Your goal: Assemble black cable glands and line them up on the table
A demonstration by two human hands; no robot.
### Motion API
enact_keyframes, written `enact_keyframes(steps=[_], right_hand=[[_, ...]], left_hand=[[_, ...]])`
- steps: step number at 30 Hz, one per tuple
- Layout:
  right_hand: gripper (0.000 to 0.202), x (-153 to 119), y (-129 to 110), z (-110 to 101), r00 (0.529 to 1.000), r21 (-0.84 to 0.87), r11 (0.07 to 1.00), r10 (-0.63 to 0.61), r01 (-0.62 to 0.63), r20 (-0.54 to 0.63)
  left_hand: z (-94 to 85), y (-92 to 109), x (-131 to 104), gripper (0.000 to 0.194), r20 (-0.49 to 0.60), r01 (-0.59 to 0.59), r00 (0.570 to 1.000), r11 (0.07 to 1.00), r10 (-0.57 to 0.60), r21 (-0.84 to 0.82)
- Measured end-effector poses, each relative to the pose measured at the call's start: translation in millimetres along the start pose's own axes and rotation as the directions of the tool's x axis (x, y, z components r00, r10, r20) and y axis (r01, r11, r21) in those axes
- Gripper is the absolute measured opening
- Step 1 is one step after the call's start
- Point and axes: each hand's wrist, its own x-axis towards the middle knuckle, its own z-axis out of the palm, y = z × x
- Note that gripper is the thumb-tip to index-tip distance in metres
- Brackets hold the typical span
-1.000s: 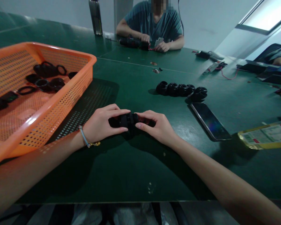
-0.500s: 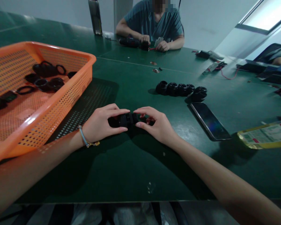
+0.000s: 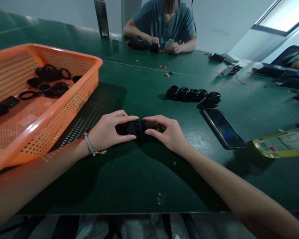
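At the green table, near its front edge, pinching the left end of a small black part between thumb and fingers of the left hand; pinching the right end likewise with the right hand, thumb on the near side, fingertip on the far side, other fingers bent behind. Judging by this two-ended hold, probably adjusting one end against the other; for the next move, likely needing a steady left grip and a small push or turn from the right. Too dark to make out the join, with the ends half hidden by fingers.

Across the table, a person at work, well apart. To the left, an orange basket with loose black pieces inside, crowding the left forearm. To the right, a yellow-edged container, then a phone. Beyond the right hand, a row of round black parts, with nothing tall before it.
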Motion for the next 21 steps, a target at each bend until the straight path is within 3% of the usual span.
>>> enact_keyframes(steps=[21], right_hand=[[0.025, 0.1, -0.7, 0.2, 0.999, -0.016, 0.999, 0.031, -0.031, 0.005]], left_hand=[[1.0, -1.0, -0.7, 0.043, -0.002, -0.006, 1.0, 1.0, 0.006, 0.01]])
